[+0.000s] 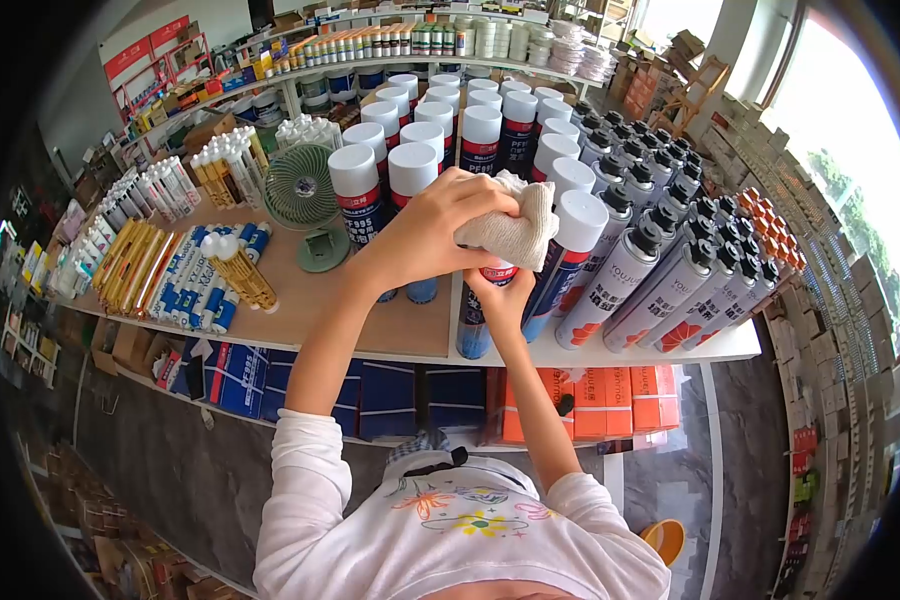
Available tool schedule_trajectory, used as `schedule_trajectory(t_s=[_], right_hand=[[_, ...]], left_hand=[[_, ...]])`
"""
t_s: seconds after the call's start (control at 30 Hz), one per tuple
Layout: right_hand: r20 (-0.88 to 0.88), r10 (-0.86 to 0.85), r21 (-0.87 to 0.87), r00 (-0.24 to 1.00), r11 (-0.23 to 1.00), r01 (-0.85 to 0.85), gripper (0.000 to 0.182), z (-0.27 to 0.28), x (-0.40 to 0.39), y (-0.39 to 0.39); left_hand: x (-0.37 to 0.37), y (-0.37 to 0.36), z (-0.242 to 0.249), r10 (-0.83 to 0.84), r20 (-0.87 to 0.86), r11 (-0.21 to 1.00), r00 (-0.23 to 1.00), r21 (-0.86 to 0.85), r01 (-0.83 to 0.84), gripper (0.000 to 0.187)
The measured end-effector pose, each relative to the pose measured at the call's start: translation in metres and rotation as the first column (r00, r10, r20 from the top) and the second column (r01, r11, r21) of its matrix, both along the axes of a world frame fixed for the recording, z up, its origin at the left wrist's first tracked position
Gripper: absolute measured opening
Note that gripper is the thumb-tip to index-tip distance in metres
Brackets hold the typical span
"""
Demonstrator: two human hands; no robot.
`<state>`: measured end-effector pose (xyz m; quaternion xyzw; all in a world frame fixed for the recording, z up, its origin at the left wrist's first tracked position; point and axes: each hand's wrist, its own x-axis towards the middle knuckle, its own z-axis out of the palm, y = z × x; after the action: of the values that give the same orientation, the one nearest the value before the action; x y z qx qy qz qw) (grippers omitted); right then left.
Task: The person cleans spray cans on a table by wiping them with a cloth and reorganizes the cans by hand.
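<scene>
My left hand (428, 228) is closed around a cream cloth (515, 230), pressed over the top of a spray can (474, 325). The can is blue with a red band, and its cap is hidden by the cloth and fingers. Lower down, my right hand (504, 302) wraps around the can's body near the shelf's front edge. Close to the right stands another white-capped can (578, 225). Rows of similar white-capped cans (355, 175) rise behind my hands. Silver cans with black tops (625, 275) crowd the right side.
A green fan (315, 190) stands left of the cans. Sealant cartridges (210, 290) lie and stand farther left on the tabletop (395, 325). Orange boxes (605, 405) and blue boxes (385, 400) are stacked below. A yellow bucket (664, 540) sits on the floor.
</scene>
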<state>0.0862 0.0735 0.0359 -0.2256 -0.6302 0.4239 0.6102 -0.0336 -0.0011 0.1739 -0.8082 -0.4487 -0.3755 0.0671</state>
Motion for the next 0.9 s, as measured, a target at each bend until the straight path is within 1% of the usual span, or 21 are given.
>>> schedule_trajectory(t_s=[0.07, 0.1, 0.13, 0.17, 0.2, 0.23, 0.27, 0.33, 0.37, 0.43, 0.5, 0.53, 0.57, 0.6, 0.67, 0.7, 0.73, 0.77, 0.8, 0.83, 0.9], right_hand=[[-0.02, 0.06, -0.007, 0.998, 0.998, -0.061, 0.062, -0.005, -0.002, 0.004], [-0.017, -0.003, 0.065, 1.0, 0.998, 0.004, 0.064, 0.008, 0.002, -0.005], [-0.019, -0.005, 0.066, 1.0, 0.998, 0.006, 0.064, 0.014, 0.002, -0.009], [-0.038, -0.005, 0.06, 0.999, 0.998, 0.007, 0.066, 0.018, 0.002, -0.011], [-0.056, -0.004, 0.053, 0.998, 0.999, 0.007, 0.068, 0.019, 0.003, -0.012], [-0.053, -0.005, 0.05, 0.999, 0.999, 0.007, 0.068, 0.018, 0.004, -0.012], [-0.021, 0.003, 0.058, 1.0, 0.998, -0.002, 0.071, 0.016, 0.005, -0.01], [0.015, 0.011, 0.064, 1.0, 0.998, -0.011, 0.073, 0.012, 0.005, -0.008], [0.022, -0.009, 0.072, 1.0, 0.997, 0.008, 0.074, 0.01, 0.004, -0.006], [0.031, -0.025, 0.079, 0.999, 0.997, 0.022, 0.075, 0.013, 0.003, -0.007], [-0.048, -0.005, 0.058, 0.999, 0.998, 0.008, 0.07, 0.017, 0.003, -0.011], [-0.051, -0.003, 0.055, 0.999, 0.998, 0.006, 0.07, 0.015, 0.002, -0.011], [-0.016, -0.001, 0.045, 1.0, 0.999, 0.002, 0.069, 0.011, 0.003, -0.009], [0.019, 0.001, 0.035, 1.0, 0.999, -0.002, 0.067, 0.007, 0.003, -0.007], [0.042, 0.003, 0.043, 0.999, 0.999, -0.005, 0.066, 0.002, 0.003, -0.003], [0.067, 0.006, 0.05, 0.998, 0.999, -0.009, 0.065, 0.002, 0.002, -0.004], [0.065, 0.013, 0.048, 0.998, 0.999, -0.016, 0.065, 0.003, 0.0, -0.006], [0.051, -0.036, 0.057, 0.998, 0.998, 0.033, 0.066, 0.005, -0.002, -0.008], [0.038, -0.086, 0.067, 0.996, 0.994, 0.084, 0.066, 0.01, -0.002, -0.011], [-0.021, -0.052, 0.04, 0.998, 0.998, 0.053, 0.067, 0.019, -0.003, -0.015], [-0.015, -0.052, 0.045, 0.999, 0.998, 0.053, 0.068, 0.016, -0.002, -0.014]], left_hand=[[0.003, -0.005, 0.0, 0.0, 0.009, 1.0, 1.0, -0.018, 0.0, 0.055], [0.007, -0.008, 0.001, 0.044, -0.001, 0.999, 0.999, -0.008, -0.044, 0.058], [0.009, -0.01, 0.002, 0.089, -0.011, 0.996, 0.996, 0.001, -0.089, 0.061], [0.01, -0.01, 0.003, 0.087, -0.011, 0.996, 0.996, 0.001, -0.087, 0.061], [0.012, -0.01, 0.003, 0.132, -0.017, 0.991, 0.991, -0.023, -0.132, 0.066], [0.014, -0.01, 0.003, 0.176, -0.022, 0.983, 0.984, -0.049, -0.177, 0.07], [0.017, -0.011, 0.004, 0.176, -0.02, 0.983, 0.984, -0.052, -0.177, 0.07], [0.022, -0.011, 0.008, 0.282, -0.056, 0.952, 0.958, -0.111, -0.286, 0.075], [0.023, -0.008, 0.007, 0.294, -0.049, 0.948, 0.954, -0.11, -0.298, 0.073], [0.02, -0.006, 0.007, 0.271, -0.028, 0.957, 0.962, -0.103, -0.273, 0.07], [0.02, -0.007, 0.003, 0.248, -0.01, 0.964, 0.969, -0.099, -0.248, 0.067], [0.019, -0.006, 0.0, 0.234, -0.01, 0.972, 0.972, -0.029, -0.234, 0.064], [0.019, -0.006, -0.003, 0.218, -0.012, 0.975, 0.976, 0.042, -0.218, 0.06], [0.017, -0.004, -0.004, 0.219, -0.015, 0.975, 0.976, 0.042, -0.219, 0.06], [0.013, -0.002, -0.005, 0.152, -0.102, 0.981, 0.983, 0.14, -0.137, 0.056], [0.011, -0.001, -0.003, 0.158, -0.103, 0.98, 0.982, 0.137, -0.143, 0.056], [0.008, 0.001, 0.0, 0.132, -0.092, 0.988, 0.987, 0.092, -0.123, 0.055], [0.007, 0.002, 0.003, 0.104, -0.078, 0.994, 0.991, 0.046, -0.101, 0.054], [0.007, 0.001, 0.004, 0.108, -0.079, 0.993, 0.991, 0.046, -0.104, 0.054], [0.008, 0.001, 0.004, 0.126, -0.06, 0.991, 0.99, 0.056, -0.123, 0.054], [0.012, -0.001, 0.005, 0.15, -0.039, 0.987, 0.988, 0.068, -0.147, 0.054]])
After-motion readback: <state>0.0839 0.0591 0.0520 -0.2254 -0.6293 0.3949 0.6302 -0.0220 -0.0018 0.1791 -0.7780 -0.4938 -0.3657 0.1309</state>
